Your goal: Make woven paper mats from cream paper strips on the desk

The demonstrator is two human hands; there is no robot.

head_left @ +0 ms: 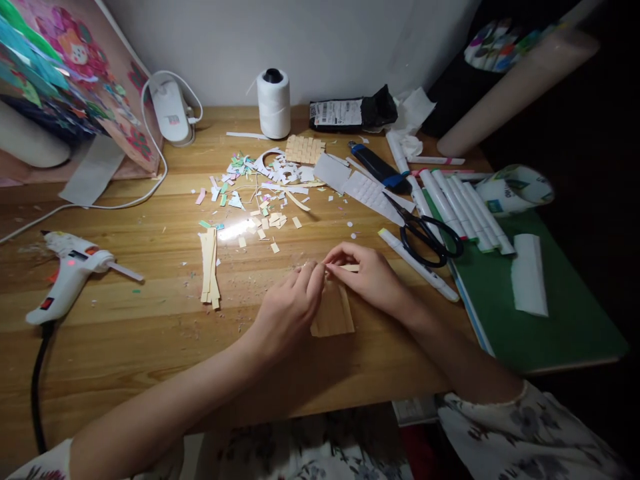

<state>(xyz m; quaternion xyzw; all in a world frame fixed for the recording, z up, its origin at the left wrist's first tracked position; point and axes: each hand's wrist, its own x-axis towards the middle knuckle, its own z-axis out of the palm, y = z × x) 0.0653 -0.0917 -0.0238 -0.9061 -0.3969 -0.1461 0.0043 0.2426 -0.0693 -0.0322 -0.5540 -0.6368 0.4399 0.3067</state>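
My right hand (pixel 373 280) pinches a narrow pale strip (pixel 352 268), which shows partly behind its fingers. Close against it, my left hand (pixel 290 308) has its fingers bent together at the same spot; whatever lies between those fingertips is hidden. Beneath both hands lies a flat tan sheet (pixel 332 317), its upper end covered by the fingers. A small stack of similar pale strips (pixel 209 270) rests to the left of my left hand. Beyond the hands are small cut pale pieces (pixel 274 220).
A glue gun (pixel 75 270) lies at left, its cord running down. Scissors (pixel 430 233), a blue-black utility knife (pixel 379 167) and several markers (pixel 465 207) are at right, partly over a green board (pixel 555 300). Paper scraps (pixel 235 177) and a thread spool (pixel 274 107) stand behind.
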